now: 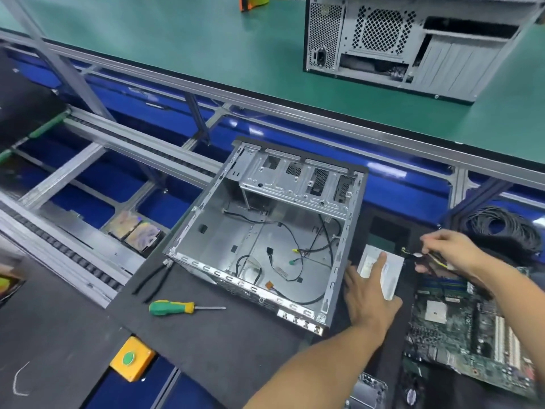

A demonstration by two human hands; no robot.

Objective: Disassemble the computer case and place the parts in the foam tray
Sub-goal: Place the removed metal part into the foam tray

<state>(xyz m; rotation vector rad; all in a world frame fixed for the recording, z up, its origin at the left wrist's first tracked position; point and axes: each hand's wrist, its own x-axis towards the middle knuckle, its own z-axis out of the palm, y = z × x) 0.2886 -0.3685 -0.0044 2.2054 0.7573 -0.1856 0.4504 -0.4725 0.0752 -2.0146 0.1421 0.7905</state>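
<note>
Pressing flat, our left hand (368, 293) lies with straight fingers on the silver box (383, 268) beside the open computer case (256, 231). Our right hand (451, 252), just past it, pinches a bunch of wires (424, 256).

Dark foam mat (206, 343) is carrying the open computer case (259, 240), green-yellow screwdriver (177, 307) and black pliers (153, 280) lying just left of it, motherboard (472, 329) sitting at right.

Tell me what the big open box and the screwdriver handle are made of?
The open box looks like bare sheet metal: dull grey, thin folded edges, punched holes. The screwdriver handle looks like shiny plastic, green with yellow stripes, perhaps rubbery; its thin shaft looks like steel.
</note>
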